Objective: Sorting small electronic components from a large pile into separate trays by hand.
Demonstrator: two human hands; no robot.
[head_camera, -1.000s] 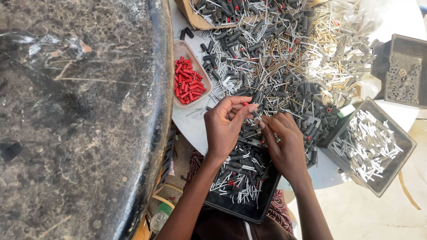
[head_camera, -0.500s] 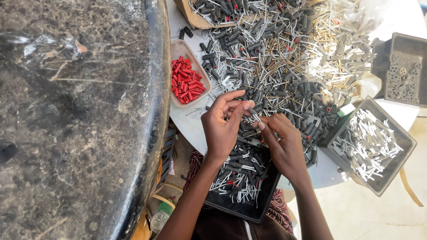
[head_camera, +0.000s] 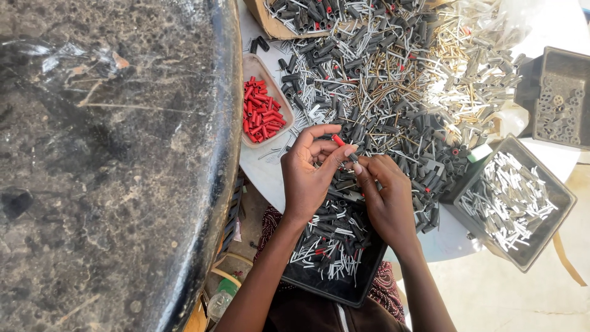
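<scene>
Hands meet at the near edge of the big heap of small parts (head_camera: 393, 92), which serves here as the landmark. The left hand (head_camera: 310, 175) lies on the heap's near left side, fingers curled up and inward. It pinches a small red sleeve (head_camera: 338, 139) between thumb and forefinger, so this hand is narrow and holding the piece. The red sleeve sits at the very fringe of the heap, tilted, its long axis running roughly from upper left to lower right, toward the other hand.

The right hand (head_camera: 387, 200) lies just beside the left, on the heap's near side and slightly closer to the person. Its fingertips (head_camera: 358, 167) point up toward the red sleeve and close narrowly on what appears to be a small dark piece; the exact grip is too small to tell. The two sets of fingertips are almost touching, with the red sleeve above and to the left of the right fingertips. The left hand is the nearer to the sleeve, since it carries it.

Under both wrists, nearer than the heap, sits a black tray (head_camera: 335, 252) of dark and silver parts. Left of the heap, a shallow tray of red sleeves (head_camera: 261, 114) rests on the white worktop (head_camera: 267, 169). Right of the heap, a second black tray (head_camera: 513, 203) holds silver pins.
</scene>
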